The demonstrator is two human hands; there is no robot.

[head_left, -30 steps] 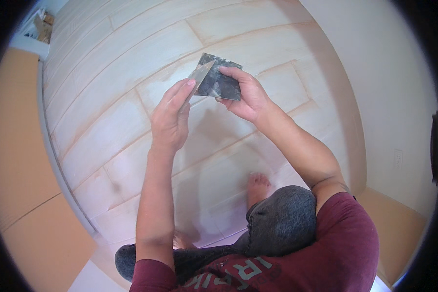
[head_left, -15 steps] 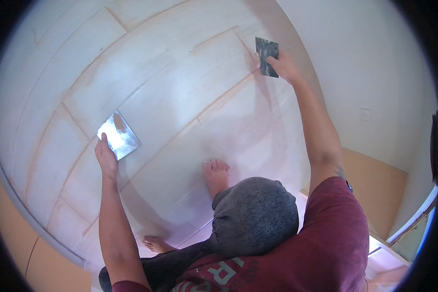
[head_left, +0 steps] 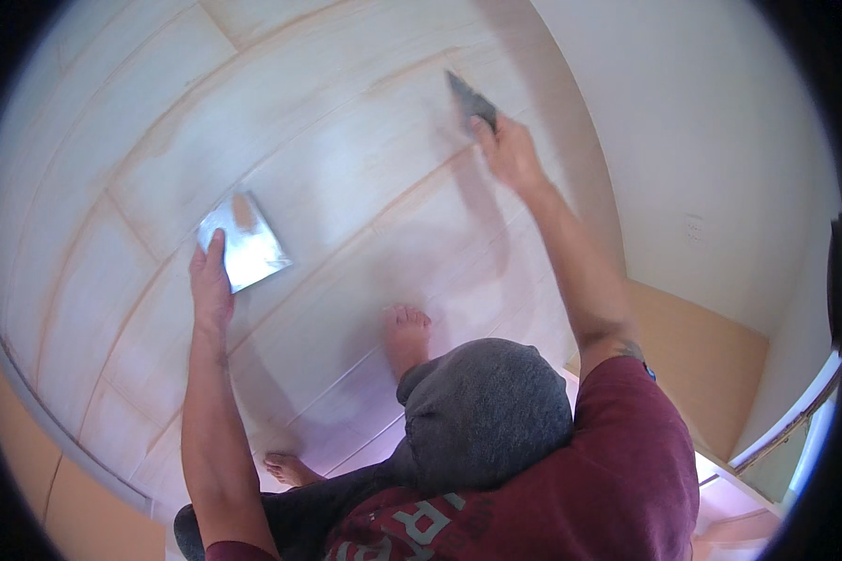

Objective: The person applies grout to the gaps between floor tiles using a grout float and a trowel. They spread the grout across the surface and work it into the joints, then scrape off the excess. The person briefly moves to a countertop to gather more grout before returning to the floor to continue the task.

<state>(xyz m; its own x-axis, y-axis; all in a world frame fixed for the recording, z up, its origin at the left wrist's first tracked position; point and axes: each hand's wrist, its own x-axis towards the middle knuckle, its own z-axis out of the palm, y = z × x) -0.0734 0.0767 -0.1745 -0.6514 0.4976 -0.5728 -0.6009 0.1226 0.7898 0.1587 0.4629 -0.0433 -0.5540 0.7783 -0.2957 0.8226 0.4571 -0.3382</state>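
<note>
A shiny square metal plate (head_left: 260, 252) with a brown smear of paste on it is held by my left hand (head_left: 213, 285), thumb on top and fingers underneath. Farther off on the right, my right hand (head_left: 510, 154) grips a dark flat scraper (head_left: 472, 101), tilted nearly edge-on and a little blurred. The scraper is above or against the pale tiled floor (head_left: 318, 196), near a brown-filled joint; I cannot tell whether its edge touches. Brown filler and faint smears follow several joints between the long tiles.
My bare feet (head_left: 407, 335) rest on the tiles, and my knee in grey trousers (head_left: 491, 416) rises in the middle. A white wall (head_left: 702, 140) with an outlet (head_left: 693, 227) bounds the right side. Tan boards (head_left: 692, 327) lie at lower right and lower left.
My right hand has moved left and slightly nearer, turning the scraper from face-on to nearly edge-on. My left hand and the plate have shifted a little right and away. The whole view moved slightly.
</note>
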